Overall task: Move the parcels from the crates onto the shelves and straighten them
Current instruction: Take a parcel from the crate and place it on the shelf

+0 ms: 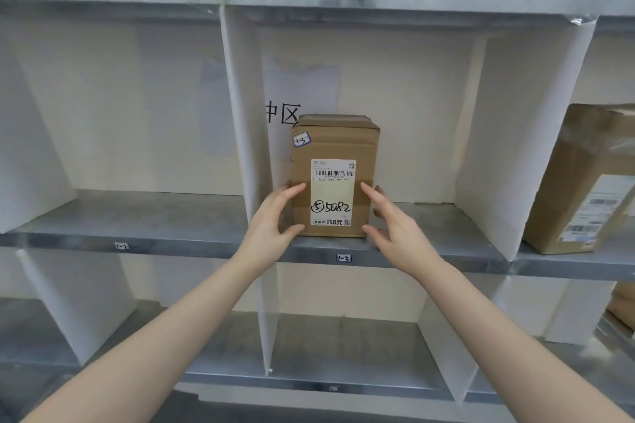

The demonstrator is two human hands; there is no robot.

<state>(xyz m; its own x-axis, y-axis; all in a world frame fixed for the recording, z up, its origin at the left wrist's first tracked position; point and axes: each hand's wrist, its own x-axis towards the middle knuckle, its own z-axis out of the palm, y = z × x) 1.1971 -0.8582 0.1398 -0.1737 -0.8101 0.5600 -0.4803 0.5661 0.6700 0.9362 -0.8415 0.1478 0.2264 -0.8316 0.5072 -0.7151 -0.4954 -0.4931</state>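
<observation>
Head view, parcel point(335, 175) upright between left grip point(275, 216), right grip point(391, 220) (loosely)

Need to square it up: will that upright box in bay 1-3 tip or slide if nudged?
The box stands on its narrow end, taller than wide, so a high push may tip it. Its cardboard looks stiff. The metal shelf looks smooth, so low nudges from the left hand and right hand should slide it.
</observation>
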